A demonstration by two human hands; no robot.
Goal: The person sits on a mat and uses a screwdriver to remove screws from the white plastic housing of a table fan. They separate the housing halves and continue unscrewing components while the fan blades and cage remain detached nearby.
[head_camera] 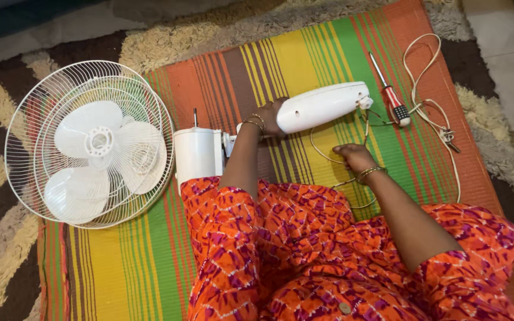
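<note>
One wire fan cage (28, 142) is enclosing three white blades (99, 142) beside one white motor housing (197, 153), while the left hand (270, 117) is gripping the white fan base (323, 106) (fingers wrapped round), the right hand (354, 157) is resting loosely curled, holding nothing, on the striped mat (138, 261), and one screwdriver (391, 98) is lying rightmost.

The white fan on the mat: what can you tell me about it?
The fan looks like white plastic and wire. It lies on its side on the striped mat, round wire cage to the left with pale blades inside, motor housing beside it. The left hand grips its long stand section. A white cord trails off.
</note>
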